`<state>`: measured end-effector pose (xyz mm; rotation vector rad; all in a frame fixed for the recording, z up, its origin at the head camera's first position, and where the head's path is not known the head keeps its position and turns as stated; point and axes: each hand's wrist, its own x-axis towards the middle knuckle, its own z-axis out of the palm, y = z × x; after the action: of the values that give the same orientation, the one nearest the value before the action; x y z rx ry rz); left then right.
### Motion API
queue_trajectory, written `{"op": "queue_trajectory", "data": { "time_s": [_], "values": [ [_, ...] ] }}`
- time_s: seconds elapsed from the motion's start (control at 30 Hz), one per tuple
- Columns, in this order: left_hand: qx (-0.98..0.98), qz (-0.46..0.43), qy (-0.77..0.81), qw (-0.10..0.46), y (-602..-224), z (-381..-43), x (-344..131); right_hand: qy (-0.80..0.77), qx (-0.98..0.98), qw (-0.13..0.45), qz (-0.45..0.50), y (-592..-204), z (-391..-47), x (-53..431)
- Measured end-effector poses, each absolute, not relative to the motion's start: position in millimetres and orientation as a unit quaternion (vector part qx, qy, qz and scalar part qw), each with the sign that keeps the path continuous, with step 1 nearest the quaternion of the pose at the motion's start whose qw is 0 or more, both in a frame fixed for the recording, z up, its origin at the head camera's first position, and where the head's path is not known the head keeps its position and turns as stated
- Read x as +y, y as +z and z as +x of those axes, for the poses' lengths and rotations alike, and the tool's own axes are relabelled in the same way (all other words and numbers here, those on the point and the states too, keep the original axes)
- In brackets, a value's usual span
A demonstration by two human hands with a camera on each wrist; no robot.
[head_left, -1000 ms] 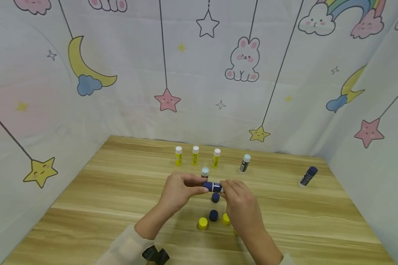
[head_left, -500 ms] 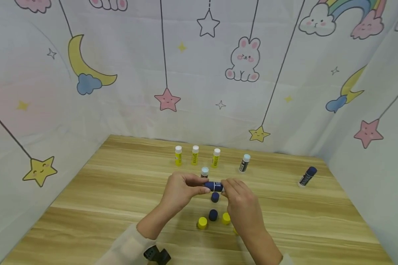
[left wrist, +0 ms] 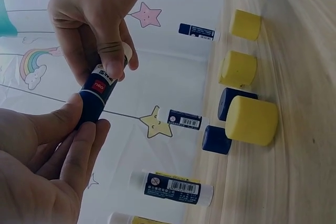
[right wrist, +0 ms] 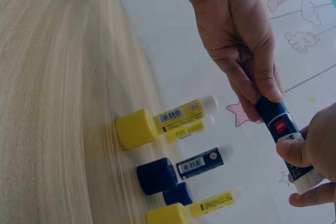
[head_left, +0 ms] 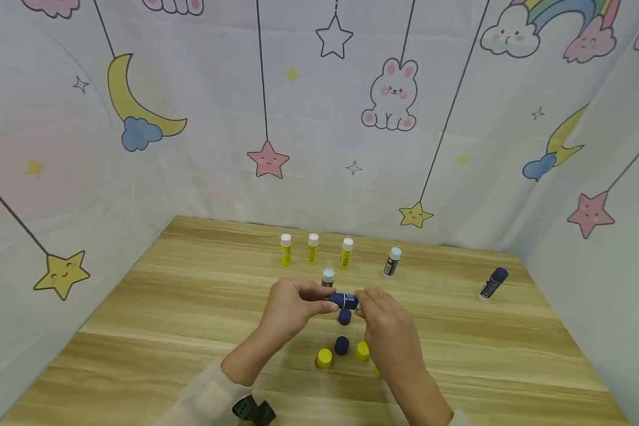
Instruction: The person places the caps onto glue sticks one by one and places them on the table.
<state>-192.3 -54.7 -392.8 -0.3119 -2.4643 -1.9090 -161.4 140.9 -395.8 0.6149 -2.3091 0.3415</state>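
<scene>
Both hands hold one navy glue stick [head_left: 344,300] above the table, lying nearly level in the head view. My left hand [head_left: 287,305] pinches its navy cap [left wrist: 93,107] between thumb and fingers. The right hand [head_left: 391,328] grips the labelled barrel near the white base, with the thumb [right wrist: 291,152] across it. In the wrist views the cap sits against the barrel at a thin pale ring. Below the hands lie two loose navy caps [head_left: 342,345] and several yellow caps [head_left: 324,358], one partly hidden by the right wrist.
Behind the hands stand three yellow glue sticks [head_left: 312,248] with white tops. Two navy ones with pale tops, one at the back [head_left: 392,261] and one nearer [head_left: 327,278], stand uncapped. A capped navy glue stick [head_left: 493,284] stands far right. Printed curtains surround the wooden table [head_left: 165,331].
Both hands keep hold of the same glue stick at nearly the same spot. Only a very slight shift of the hands and stick shows; the things on the table stay put.
</scene>
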Motion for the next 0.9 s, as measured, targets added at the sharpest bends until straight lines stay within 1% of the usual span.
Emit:
{"op": "queue_trajectory", "data": {
  "time_s": [0.47,0.9],
  "values": [
    [-0.789,-0.100,-0.606,0.012,-395.4,-191.7,-51.7,0.128,-0.901,0.344,0.232,-397.8,-162.8,142.0],
    [-0.782,-0.106,-0.614,-0.002,-394.0,-192.4,-50.0,0.138,-0.922,0.286,0.224,-392.8,-163.1,148.8]
  ]
}}
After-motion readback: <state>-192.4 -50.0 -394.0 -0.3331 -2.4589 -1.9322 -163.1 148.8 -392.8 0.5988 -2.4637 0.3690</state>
